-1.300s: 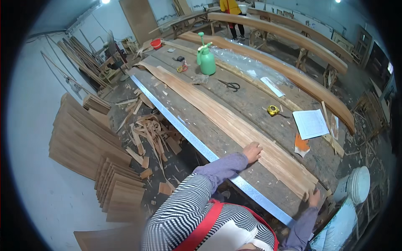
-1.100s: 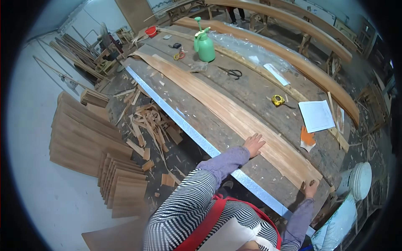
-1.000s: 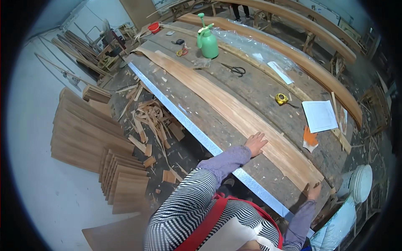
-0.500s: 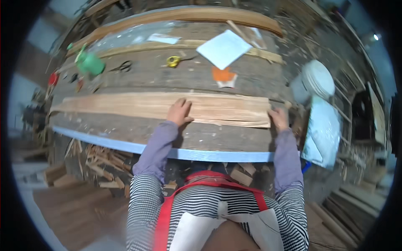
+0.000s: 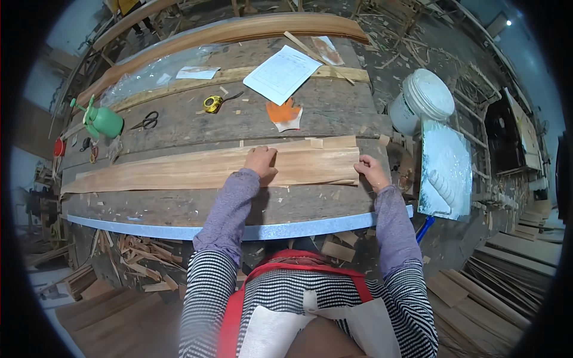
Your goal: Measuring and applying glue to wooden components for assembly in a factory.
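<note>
Orange glove (image 5: 282, 113), tape measure (image 5: 213, 104), scissors (image 5: 147, 121) beyond veneer strip (image 5: 316, 164); bucket (image 5: 427, 98) right.

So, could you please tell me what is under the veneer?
The veneer rests on the table, which shows along both long sides; whatever lies directly beneath is covered and cannot be seen.

Woodworking workshop, thin wood sheets (image 5: 322, 164) on a worn plank bench (image 5: 206, 128), scraps (image 5: 146, 256) littering the floor (image 5: 382, 74), tape measure (image 5: 212, 104), scissors (image 5: 150, 120)

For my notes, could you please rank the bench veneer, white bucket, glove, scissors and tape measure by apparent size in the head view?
1. Bench veneer
2. White bucket
3. Glove
4. Scissors and tape measure: too alike to rank
</note>
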Demonstrator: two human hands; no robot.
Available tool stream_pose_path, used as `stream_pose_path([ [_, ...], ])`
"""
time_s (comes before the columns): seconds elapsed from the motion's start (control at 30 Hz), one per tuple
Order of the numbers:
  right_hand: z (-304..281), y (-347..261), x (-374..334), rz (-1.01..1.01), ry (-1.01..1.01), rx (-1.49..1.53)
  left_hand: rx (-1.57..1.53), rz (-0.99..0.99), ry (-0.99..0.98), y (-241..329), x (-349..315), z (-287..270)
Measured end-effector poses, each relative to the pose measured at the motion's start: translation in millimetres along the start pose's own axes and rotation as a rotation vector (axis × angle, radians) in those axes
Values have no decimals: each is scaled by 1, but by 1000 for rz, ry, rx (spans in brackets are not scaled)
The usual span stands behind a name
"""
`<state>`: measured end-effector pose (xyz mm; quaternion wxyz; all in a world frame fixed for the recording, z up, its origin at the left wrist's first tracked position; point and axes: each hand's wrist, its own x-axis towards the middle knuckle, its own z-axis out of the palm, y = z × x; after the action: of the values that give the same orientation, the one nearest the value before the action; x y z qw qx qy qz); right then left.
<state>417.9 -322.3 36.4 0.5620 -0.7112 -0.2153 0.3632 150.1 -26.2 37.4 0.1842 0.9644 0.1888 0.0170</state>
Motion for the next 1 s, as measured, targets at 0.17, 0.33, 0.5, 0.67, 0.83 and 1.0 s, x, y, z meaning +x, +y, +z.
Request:
stream_pose_path([
  [0.17,0,-18,-19,-251,446,-734,-88,87,91,0,-15,9],
  [0.33,29,-53,-50,-670,133,-902,-99,148,296,14,-59,17],
  [0.5,69,-60,-67,-716,-202,-1042,-31,133,491,37,-101,12],
  [0.67,72,-50,-63,-805,-289,-1012,-18,56,608,59,-131,6],
  [0.83,67,-53,-59,-823,-293,-1036,4,5,647,70,-161,4],
  [1.0,75,-69,-64,-762,-234,-1034,56,-65,646,74,-185,-7],
])
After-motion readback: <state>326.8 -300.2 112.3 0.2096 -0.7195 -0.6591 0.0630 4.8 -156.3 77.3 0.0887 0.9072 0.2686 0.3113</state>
